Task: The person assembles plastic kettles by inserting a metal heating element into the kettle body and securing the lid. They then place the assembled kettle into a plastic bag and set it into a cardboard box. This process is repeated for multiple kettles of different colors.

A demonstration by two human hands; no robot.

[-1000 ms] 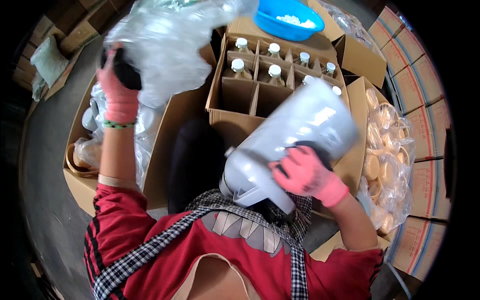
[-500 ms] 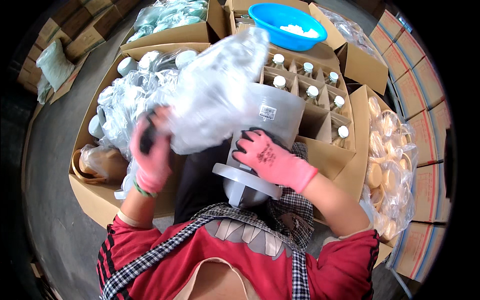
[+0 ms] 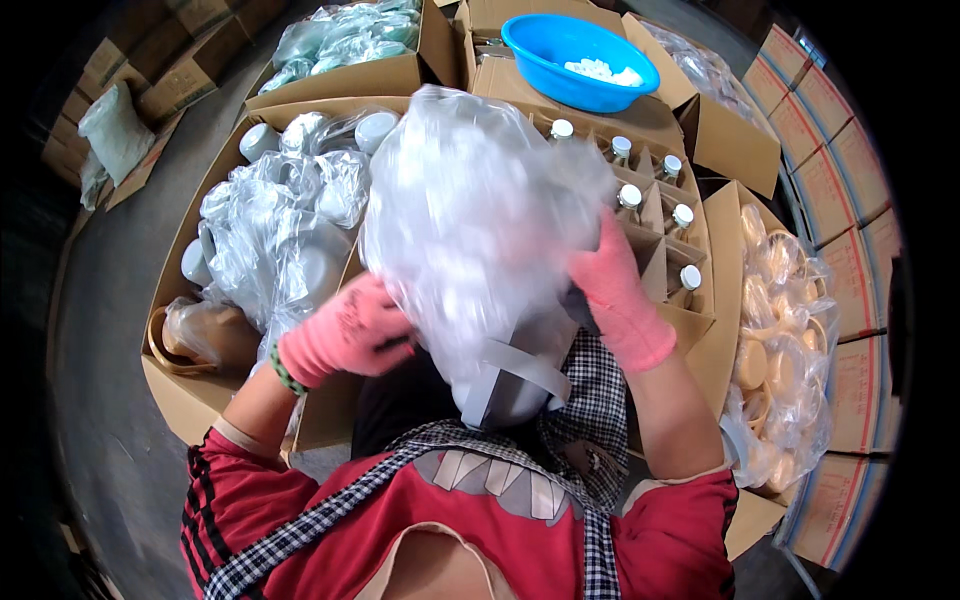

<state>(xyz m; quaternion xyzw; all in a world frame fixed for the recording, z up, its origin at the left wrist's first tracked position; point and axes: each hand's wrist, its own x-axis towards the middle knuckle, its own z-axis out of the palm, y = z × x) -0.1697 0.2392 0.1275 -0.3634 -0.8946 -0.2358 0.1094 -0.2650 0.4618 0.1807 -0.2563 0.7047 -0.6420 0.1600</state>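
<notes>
In front of my lap is a grey plastic jug-like container (image 3: 510, 383) with a broad, strap-like handle. A clear plastic bag (image 3: 450, 190), blurred by motion, covers most of its body; the handle end shows at the bottom. My left hand (image 3: 350, 330), in a pink glove with dark fingertips, is closed with curled fingers at the bag's left edge. On the other side my right hand (image 3: 622, 295), gloved the same way, grips the bag's right edge. The bag partly hides its fingertips.
At left, a carton (image 3: 180, 400) holds bagged grey containers (image 3: 265, 225) and a tan one (image 3: 210, 335). Behind the bag, a divided carton holds white-capped bottles (image 3: 628, 197). A blue basin (image 3: 580, 85) stands beyond. Bagged tan pieces (image 3: 780, 350) fill the right carton; stacked boxes (image 3: 850, 290) stand farther right.
The bag has moved from the left over the grey container, now covering its body. My right hand has left the container and moved up and right to the bag; my left hand has shifted slightly right.
</notes>
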